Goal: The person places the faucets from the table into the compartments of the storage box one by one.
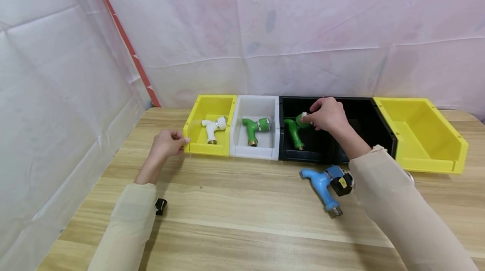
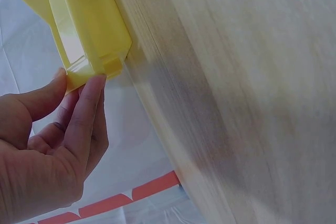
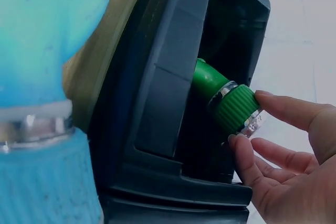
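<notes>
Right hand (image 1: 329, 115): one. Grip nearly closed, thumb and fingertips pinching the ribbed knob of a green tap (image 1: 294, 131), handle green with bright metal trim. Location of this tap: inside the left black bin (image 1: 307, 155), brass end toward the front wall; whether it bears on the floor of the bin cannot be told.

Left hand (image 1: 166, 144): one. Grip nearly closed, thumb and fingers pinching the front corner of the left yellow bin (image 1: 206, 149).

Bins, five, side by side in a row on a wood-grain counter (image 1: 227, 203). From left: left yellow bin, containing one white tap (image 1: 210, 129); white bin (image 1: 254, 152), containing a second green tap (image 1: 251, 131); left black bin, as above; right black bin (image 1: 361, 115), partly hidden by the right forearm; right yellow bin (image 1: 426, 166).

Blue tap (image 1: 321, 183): one, on the counter in front of the black bins, beneath the right wrist, partly covered.

Backdrop: pale patterned cloth (image 1: 303, 18).
</notes>
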{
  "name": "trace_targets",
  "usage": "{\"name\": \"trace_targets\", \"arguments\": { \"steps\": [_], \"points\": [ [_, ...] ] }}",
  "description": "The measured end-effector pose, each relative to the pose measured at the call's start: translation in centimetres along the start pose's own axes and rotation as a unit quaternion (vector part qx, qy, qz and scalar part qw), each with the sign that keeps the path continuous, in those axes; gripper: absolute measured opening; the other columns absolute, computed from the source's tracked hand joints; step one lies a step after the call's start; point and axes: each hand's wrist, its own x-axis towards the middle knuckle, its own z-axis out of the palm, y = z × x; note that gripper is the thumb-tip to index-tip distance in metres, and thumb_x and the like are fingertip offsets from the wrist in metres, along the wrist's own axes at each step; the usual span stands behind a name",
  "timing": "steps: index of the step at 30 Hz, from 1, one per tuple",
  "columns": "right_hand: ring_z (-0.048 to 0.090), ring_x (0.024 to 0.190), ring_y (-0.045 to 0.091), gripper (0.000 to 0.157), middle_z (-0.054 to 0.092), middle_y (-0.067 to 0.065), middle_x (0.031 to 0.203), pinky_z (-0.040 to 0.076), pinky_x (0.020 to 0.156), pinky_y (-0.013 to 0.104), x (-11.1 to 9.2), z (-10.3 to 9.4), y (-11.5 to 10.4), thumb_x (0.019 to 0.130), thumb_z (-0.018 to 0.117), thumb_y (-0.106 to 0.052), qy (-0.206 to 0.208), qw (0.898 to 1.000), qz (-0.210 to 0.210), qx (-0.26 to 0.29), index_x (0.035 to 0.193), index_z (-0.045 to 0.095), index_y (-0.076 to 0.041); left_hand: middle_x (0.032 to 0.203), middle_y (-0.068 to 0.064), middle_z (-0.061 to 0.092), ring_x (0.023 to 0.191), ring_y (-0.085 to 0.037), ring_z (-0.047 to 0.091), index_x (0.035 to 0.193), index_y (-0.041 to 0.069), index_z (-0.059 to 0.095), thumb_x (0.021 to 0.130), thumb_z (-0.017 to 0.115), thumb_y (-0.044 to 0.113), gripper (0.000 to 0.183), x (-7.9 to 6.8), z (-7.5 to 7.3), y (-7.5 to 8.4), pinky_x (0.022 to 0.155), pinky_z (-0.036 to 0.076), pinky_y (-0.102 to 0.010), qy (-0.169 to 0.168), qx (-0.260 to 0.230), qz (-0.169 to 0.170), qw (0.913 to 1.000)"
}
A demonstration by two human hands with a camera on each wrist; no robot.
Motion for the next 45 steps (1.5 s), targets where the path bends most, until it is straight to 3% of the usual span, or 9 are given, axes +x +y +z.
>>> {"name": "trace_targets", "arguments": {
  "steps": [8,19,24,45],
  "points": [
    [0.058,0.051,0.016,0.039,0.060,0.022,0.084,0.051,0.051,0.030,0.2,0.4,0.2,0.078,0.070,-0.015,0.006,0.999,-0.029,-0.024,0.104,0.055,0.010,0.086,-0.012,0.052,0.072,-0.020,0.057,0.092,-0.004,0.055,0.090,0.059,0.016,0.021,0.0,-0.1,0.1,0.068,0.055,-0.031,-0.004,-0.001,0.004,1.0000],
    [0.063,0.058,0.019,0.042,0.058,0.031,0.097,0.054,0.062,0.037,0.0,0.4,0.1,0.082,0.067,-0.015,-0.013,0.999,-0.034,-0.020,0.110,0.052,0.013,0.088,-0.012,0.051,0.074,-0.021,0.056,0.094,-0.004,0.056,0.090,0.059,0.016,0.021,-0.1,-0.2,0.4,0.070,0.055,-0.031,-0.004,0.003,-0.002,1.0000],
    [0.066,0.067,0.023,0.047,0.059,0.030,0.100,0.054,0.070,0.041,-0.3,-0.1,0.2,0.084,0.066,-0.016,-0.035,0.999,-0.022,0.012,0.116,0.048,0.013,0.087,-0.012,0.051,0.073,-0.020,0.056,0.092,-0.004,0.055,0.090,0.059,0.016,0.020,-0.1,-0.1,0.4,0.070,0.055,-0.032,-0.003,0.008,0.004,1.0000],
    [0.065,0.078,0.019,0.048,0.052,0.031,0.114,0.052,0.077,0.038,-1.3,-1.4,1.2,0.087,0.061,-0.012,-0.100,0.988,-0.007,0.116,0.122,0.041,0.015,0.090,-0.015,0.052,0.080,-0.026,0.058,0.094,-0.005,0.056,0.091,0.058,0.015,0.020,-0.2,-0.1,0.1,0.072,0.054,-0.033,-0.007,0.009,0.001,0.9999]
  ]
}}
